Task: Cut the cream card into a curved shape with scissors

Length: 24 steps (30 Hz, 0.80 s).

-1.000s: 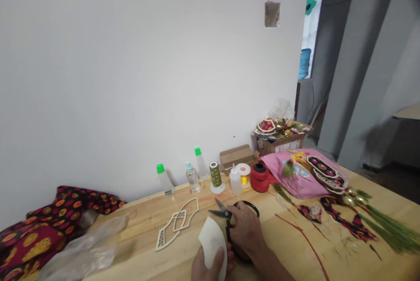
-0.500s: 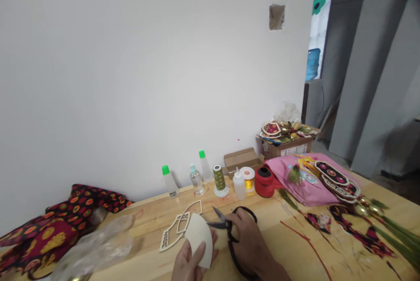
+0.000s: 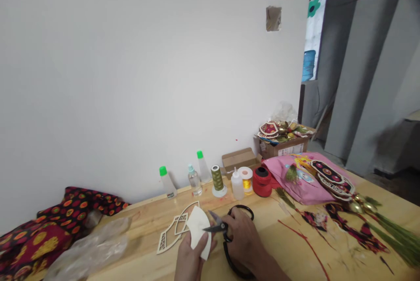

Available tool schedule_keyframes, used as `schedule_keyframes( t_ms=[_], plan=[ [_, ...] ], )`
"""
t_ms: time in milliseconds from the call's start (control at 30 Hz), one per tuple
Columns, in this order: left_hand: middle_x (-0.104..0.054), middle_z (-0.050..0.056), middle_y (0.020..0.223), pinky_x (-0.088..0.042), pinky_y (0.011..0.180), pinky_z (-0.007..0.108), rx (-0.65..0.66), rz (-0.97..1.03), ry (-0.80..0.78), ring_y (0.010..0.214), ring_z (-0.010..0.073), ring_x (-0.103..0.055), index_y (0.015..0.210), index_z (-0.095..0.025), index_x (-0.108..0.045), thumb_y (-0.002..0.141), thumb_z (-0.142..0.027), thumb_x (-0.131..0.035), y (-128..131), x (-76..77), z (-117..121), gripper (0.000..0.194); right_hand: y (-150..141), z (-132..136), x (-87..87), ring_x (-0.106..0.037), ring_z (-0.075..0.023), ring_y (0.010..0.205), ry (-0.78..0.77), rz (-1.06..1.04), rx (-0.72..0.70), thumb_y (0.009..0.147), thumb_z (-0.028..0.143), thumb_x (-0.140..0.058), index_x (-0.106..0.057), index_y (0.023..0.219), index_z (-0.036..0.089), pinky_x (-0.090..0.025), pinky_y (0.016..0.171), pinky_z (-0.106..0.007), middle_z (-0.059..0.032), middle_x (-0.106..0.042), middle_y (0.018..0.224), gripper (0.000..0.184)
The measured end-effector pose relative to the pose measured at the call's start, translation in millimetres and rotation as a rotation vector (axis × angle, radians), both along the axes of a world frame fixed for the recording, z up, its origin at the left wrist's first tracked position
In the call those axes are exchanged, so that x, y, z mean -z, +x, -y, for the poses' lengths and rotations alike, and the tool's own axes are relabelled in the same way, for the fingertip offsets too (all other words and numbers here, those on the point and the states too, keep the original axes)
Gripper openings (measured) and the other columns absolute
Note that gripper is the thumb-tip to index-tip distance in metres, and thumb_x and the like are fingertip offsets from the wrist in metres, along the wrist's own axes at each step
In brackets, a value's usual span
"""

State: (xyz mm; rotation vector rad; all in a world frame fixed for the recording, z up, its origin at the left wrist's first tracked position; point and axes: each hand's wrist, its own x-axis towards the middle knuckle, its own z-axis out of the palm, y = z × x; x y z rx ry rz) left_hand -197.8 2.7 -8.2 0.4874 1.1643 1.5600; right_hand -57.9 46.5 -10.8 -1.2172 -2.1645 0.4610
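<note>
My left hand [image 3: 191, 257] pinches a cream fan-shaped piece of card or paper [image 3: 198, 224], thumb on its face and fingers behind. Black-handled scissors [image 3: 241, 263] are in my right hand [image 3: 244, 235], the blades parted and pointing left. One blade tip lies over the right part of the cream piece; whether it touches the surface I cannot tell. Just behind and left of the left hand, pale cut-out lattice frames [image 3: 168, 233] rest on the wooden table [image 3: 141, 259], partly covered by the cream piece.
Along the wall stand green-capped bottles [image 3: 168, 184], a clear bottle [image 3: 194, 181], a green thread spool [image 3: 217, 179], a white squeeze bottle [image 3: 237, 186] and a red spool [image 3: 262, 183]. Patterned fabric [image 3: 49, 228] and plastic film [image 3: 95, 246] lie left; a pink bag [image 3: 302, 184], tassels and red cord [image 3: 303, 237] right.
The cream piece has turned and tilted in my left hand. The scissors have come left, so that a blade tip now overlaps the piece. The whole view has shifted slightly.
</note>
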Motion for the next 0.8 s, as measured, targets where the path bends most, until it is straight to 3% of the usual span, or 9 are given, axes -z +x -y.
schedule_keyframes(
  t_ms=[400, 800],
  plan=[
    [-0.068, 0.008, 0.084, -0.050, 0.073, 0.035, -0.099, -0.038, -0.061, 0.082, 0.0239, -0.063, 0.098, -0.015, -0.051, 0.056, -0.012, -0.070, 4.6, 5.9, 1.3, 0.046, -2.7, 1.0, 2.4, -0.047, -0.0159, 0.074, -0.031, 0.011, 0.045, 0.061, 0.014, -0.051, -0.060, 0.085, 0.024, -0.030, 0.063, -0.024, -0.0024, -0.050, 0.078, 0.027],
    [-0.068, 0.007, 0.084, -0.050, 0.071, 0.033, -0.118, -0.074, -0.075, 0.082, 0.0232, -0.063, 0.098, -0.016, -0.050, 0.058, -0.016, -0.069, 1.7, 7.8, 2.5, 0.045, -2.0, 1.1, 5.2, -0.048, -0.0166, 0.074, -0.022, -0.014, 0.063, 0.061, 0.016, -0.052, -0.060, 0.084, 0.025, -0.030, 0.062, -0.025, -0.0024, -0.051, 0.078, 0.026]
  ],
)
